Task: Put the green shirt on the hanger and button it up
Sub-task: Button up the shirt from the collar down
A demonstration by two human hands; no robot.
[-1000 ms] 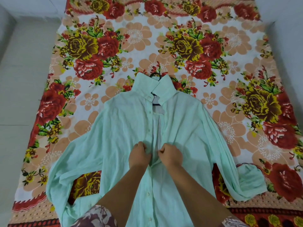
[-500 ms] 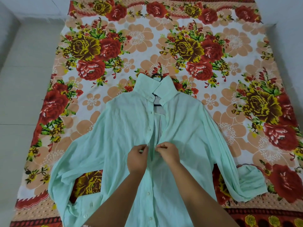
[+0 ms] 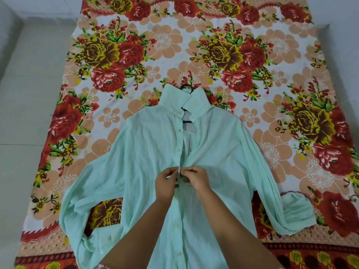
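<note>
A pale green shirt (image 3: 147, 156) lies face up on a flowered sheet, sleeves spread to both sides. A dark hanger (image 3: 186, 86) is inside it; only its hook above the collar and a bit at the open neck show. Below my hands the front is buttoned; above them the placket gapes open to the collar. My left hand (image 3: 166, 182) pinches the left placket edge at mid-chest. My right hand (image 3: 196, 178) pinches the right edge just opposite, fingertips almost touching the left hand's.
The flowered sheet (image 3: 252, 55) covers the floor under the shirt. Pale tiled floor (image 3: 29, 94) lies to the left, and a light wall edge runs along the right. The right sleeve's cuff (image 3: 297, 212) is folded back near the sheet's border.
Both hands have moved up the placket from the lower chest to mid-chest, and their fingers now pinch the two edges together. The shirt stays where it was.
</note>
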